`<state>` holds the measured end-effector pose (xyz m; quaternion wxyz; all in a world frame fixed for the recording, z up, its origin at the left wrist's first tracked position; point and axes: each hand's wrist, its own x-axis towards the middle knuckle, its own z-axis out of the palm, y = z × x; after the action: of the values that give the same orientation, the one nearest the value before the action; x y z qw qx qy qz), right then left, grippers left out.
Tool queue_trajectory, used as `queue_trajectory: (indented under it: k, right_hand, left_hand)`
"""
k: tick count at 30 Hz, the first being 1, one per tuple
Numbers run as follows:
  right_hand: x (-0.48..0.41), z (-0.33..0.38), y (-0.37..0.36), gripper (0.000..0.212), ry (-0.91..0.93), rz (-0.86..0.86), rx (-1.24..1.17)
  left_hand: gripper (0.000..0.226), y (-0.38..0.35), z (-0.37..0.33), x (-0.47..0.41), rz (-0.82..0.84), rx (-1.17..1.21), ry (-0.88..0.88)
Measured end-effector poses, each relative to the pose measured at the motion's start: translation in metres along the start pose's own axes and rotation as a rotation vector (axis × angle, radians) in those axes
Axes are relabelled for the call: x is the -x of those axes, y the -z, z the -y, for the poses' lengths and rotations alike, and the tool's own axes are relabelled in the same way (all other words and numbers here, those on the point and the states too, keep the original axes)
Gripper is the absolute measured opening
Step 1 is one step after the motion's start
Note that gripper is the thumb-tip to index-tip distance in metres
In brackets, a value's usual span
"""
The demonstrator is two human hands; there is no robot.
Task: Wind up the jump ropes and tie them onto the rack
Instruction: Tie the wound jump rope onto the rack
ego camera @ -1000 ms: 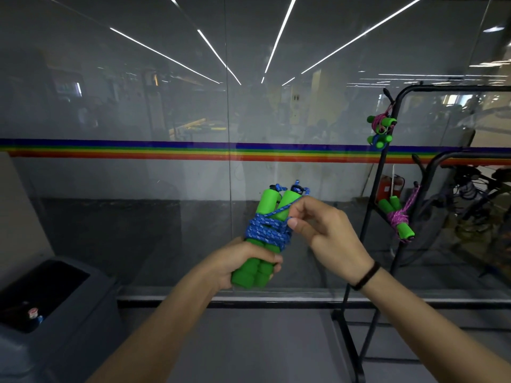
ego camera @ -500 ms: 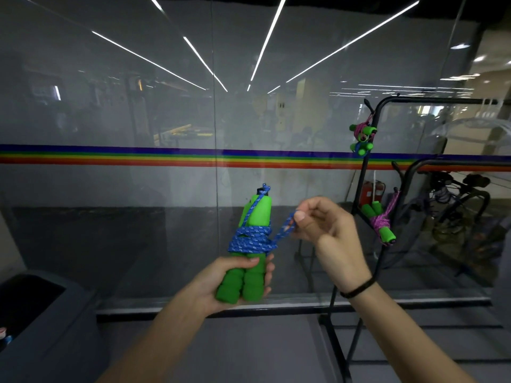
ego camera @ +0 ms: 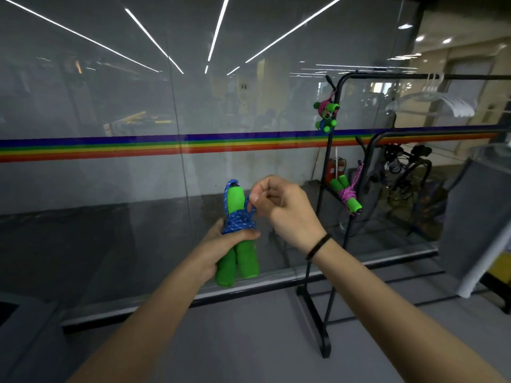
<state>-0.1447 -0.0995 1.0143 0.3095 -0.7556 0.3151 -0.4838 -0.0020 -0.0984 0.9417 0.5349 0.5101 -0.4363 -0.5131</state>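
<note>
You face a big, smooth glass wall with a rainbow stripe running across it. To your right stands a thin black metal rack. A high wound rope and a low wound rope hang on it, both with green handles.

Your left hand grips the jump rope in front of you, near the rack but not touching it. Its two fat green foam handles stand side by side, long way up and down, leaning a little. Bumpy blue cord is wrapped round their middle. Your right hand pinches a loop of that cord.
</note>
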Motion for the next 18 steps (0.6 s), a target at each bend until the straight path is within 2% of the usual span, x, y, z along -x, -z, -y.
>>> queue_trajectory:
  k: [4,10,14,15,17,18]
  right_hand:
    - [-0.004,-0.016,0.015,0.017,-0.032,-0.061,0.070]
    - [-0.025,-0.061,0.060,0.011,-0.114,-0.158,0.123]
    - [-0.049,-0.105,0.099,0.022,-0.153,-0.191,0.163]
    - [-0.057,-0.117,0.108,0.023,-0.163,-0.197,0.170]
    - [-0.073,-0.142,0.125,0.023,-0.173,-0.196,0.185]
    - [-0.083,-0.154,0.134,0.023,-0.172,-0.193,0.188]
  left_hand:
    - [0.064,-0.022,0.003,-0.013,0.152,-0.235,0.012]
    - [0.065,-0.063,0.000,-0.056,0.219,-0.263,0.005]
    - [0.038,-0.095,-0.001,-0.100,0.204,-0.274,-0.133]
    - [0.039,-0.103,-0.001,-0.115,0.180,-0.300,-0.181]
    - [0.065,-0.123,-0.001,-0.151,0.100,-0.432,-0.244]
    - [0.069,-0.133,-0.004,-0.168,0.079,-0.475,-0.283]
